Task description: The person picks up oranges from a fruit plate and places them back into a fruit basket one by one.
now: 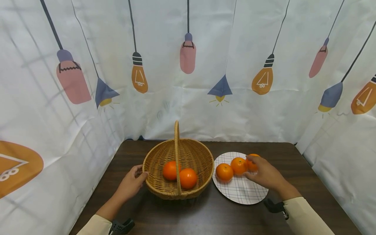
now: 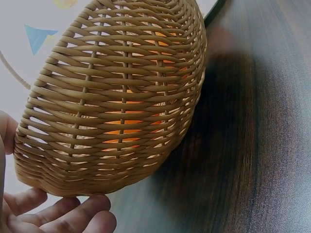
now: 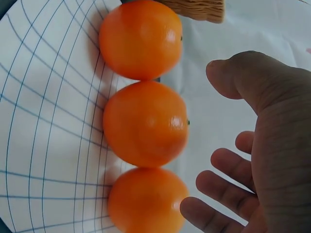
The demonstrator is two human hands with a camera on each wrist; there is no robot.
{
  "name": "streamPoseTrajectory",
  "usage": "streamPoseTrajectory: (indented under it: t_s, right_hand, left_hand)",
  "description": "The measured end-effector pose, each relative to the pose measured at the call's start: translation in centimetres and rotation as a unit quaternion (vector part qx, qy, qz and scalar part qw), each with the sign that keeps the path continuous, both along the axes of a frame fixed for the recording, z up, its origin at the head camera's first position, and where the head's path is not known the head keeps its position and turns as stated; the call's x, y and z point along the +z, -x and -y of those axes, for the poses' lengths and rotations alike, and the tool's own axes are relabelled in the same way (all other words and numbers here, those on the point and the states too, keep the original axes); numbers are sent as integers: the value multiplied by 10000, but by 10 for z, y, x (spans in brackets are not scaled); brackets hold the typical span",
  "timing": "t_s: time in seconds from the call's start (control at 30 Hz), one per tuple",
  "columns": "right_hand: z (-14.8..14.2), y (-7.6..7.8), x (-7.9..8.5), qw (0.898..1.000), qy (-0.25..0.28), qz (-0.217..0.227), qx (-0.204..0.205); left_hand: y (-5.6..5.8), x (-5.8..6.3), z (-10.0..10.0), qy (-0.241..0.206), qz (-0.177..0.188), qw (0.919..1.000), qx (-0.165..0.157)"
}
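Note:
A wicker basket (image 1: 157,189) with a tall arched handle stands left of the middle of the table, two oranges (image 1: 188,178) inside it. My left hand (image 1: 130,184) holds the basket's left rim between thumb and fingers; in the left wrist view its fingers (image 2: 73,213) lie at the basket's outer side. To the right, a white plate (image 1: 243,194) with a thin grid pattern carries three oranges (image 1: 224,172) in a row. Above the rightmost orange (image 3: 148,201) hovers my right hand (image 1: 265,174), thumb and fingers apart, holding nothing.
Basket and plate stand side by side, nearly touching, on a dark wood-grain table (image 1: 188,218). A white curtain (image 1: 164,107) printed with hanging lamps surrounds the table's back and sides.

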State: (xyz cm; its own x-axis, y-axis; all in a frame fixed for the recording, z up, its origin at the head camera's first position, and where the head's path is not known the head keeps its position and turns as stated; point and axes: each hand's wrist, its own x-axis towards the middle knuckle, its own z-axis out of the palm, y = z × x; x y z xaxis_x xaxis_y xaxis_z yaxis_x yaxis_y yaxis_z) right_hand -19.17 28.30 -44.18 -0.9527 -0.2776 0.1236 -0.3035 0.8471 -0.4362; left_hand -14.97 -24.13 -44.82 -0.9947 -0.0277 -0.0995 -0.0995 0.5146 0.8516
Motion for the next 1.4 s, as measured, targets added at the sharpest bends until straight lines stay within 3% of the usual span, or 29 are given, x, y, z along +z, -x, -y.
streamPoseTrajectory:
  t_s: [0.77, 1.4]
  right_hand:
    - [-21, 3, -6, 9994, -100, 88, -324]
    - [-27, 15, -10, 9977, -164, 192, -635]
  left_hand:
    - [0, -3, 1, -19, -20, 10000, -7]
    - [-1, -1, 0, -30, 3, 10000, -6]
